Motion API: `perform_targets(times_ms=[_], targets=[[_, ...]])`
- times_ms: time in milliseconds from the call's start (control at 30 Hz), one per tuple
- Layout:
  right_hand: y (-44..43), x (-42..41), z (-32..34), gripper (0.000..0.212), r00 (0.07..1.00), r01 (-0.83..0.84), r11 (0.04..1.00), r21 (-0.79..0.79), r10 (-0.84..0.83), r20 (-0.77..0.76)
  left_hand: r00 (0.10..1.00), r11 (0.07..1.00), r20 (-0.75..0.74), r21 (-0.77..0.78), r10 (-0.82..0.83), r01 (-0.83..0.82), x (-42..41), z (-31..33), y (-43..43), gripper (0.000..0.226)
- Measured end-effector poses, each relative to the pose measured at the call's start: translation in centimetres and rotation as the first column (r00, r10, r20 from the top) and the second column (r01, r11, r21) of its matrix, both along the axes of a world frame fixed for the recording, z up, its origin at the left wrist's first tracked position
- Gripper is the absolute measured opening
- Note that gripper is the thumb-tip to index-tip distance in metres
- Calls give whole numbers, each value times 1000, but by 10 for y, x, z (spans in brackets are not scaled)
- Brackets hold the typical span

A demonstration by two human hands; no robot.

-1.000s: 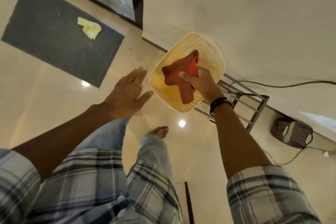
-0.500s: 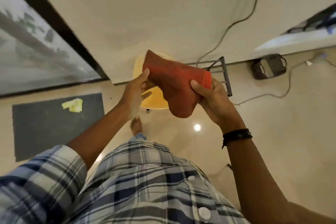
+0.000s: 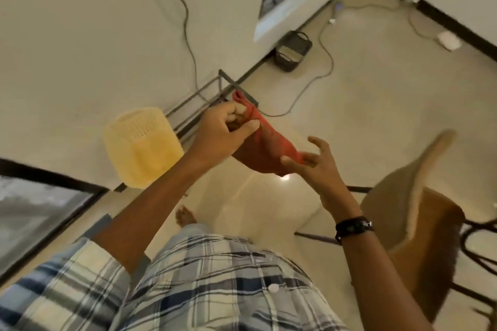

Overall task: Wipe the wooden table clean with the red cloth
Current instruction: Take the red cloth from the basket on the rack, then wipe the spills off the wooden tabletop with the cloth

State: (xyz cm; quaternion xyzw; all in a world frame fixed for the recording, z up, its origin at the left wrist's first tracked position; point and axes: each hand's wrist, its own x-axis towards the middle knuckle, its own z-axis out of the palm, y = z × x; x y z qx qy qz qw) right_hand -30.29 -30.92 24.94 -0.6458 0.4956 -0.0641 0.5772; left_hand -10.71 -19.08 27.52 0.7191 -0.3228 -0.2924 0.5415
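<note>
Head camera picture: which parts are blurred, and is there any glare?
In the head view, the chair at the right is smeared by motion; the red cloth and the left hand gripping it are slightly soft; a small glare spot shines on the floor below the cloth.

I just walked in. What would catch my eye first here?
The red cloth at the centre, stretched between the two hands: the left hand grips its upper end, the right hand holds the lower. Left of it sits a pale yellow basket; a brown chair is at the right.
</note>
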Motion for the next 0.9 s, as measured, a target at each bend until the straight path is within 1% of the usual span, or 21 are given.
perform_targets(times_ms=[33,67,133,200,233,267,333,367,400,433,467,533,567,633,700,733,800,867,900], targets=[[-1,-19,-1,94,999,-40,997,-68,38,-37,993,996,79,23,-93,91,-16,8,-12,18],[0,-36,-1,93,998,-65,991,-120,61,-36,969,981,156,65,-193,185,-30,16,-23,19],[0,-61,2,87,996,-77,982,-174,83,27,896,929,245,127,-370,349,-60,31,-46,22],[7,-59,6,76,979,-166,962,-218,187,80,843,897,307,165,-442,410,-72,38,-51,24],[8,-83,12,68,990,-43,964,-263,77,121,761,818,303,183,-574,545,-100,47,-71,25],[10,-108,15,57,983,105,946,-308,-53,174,655,728,326,212,-681,652,-125,54,-91,24],[18,-101,14,30,968,160,930,-331,-82,239,650,734,362,179,-669,655,-123,57,-93,19],[22,-110,14,20,957,235,911,-339,-156,245,630,706,350,153,-693,692,-130,57,-101,18],[29,-123,17,15,933,335,881,-336,-260,248,600,664,328,129,-729,736,-143,57,-110,17],[37,-134,20,14,902,421,847,-325,-353,248,580,635,312,113,-753,764,-155,55,-117,15],[45,-145,21,17,867,494,810,-316,-432,248,566,613,296,91,-769,785,-169,54,-121,14],[60,-170,18,25,772,634,733,-247,-577,268,564,588,243,38,-790,808,-197,48,-130,12],[70,-180,17,25,698,710,682,-174,-652,297,564,580,206,22,-800,815,-209,42,-132,12],[89,-198,15,27,497,839,543,28,-788,365,538,547,138,43,-832,836,-231,28,-130,16],[108,-215,13,34,286,894,395,212,-867,409,484,488,61,103,-873,867,-253,11,-121,24],[118,-223,11,38,207,901,339,270,-884,419,448,447,19,135,-894,885,-263,5,-115,28],[137,-240,11,45,85,911,243,332,-901,425,337,326,-41,164,-941,931,-285,-4,-102,30],[156,-257,12,50,5,924,167,345,-904,427,209,197,-64,160,-976,967,-310,-9,-90,23],[165,-266,11,51,-29,927,135,349,-904,428,166,152,-80,157,-983,976,-323,-9,-84,22]])
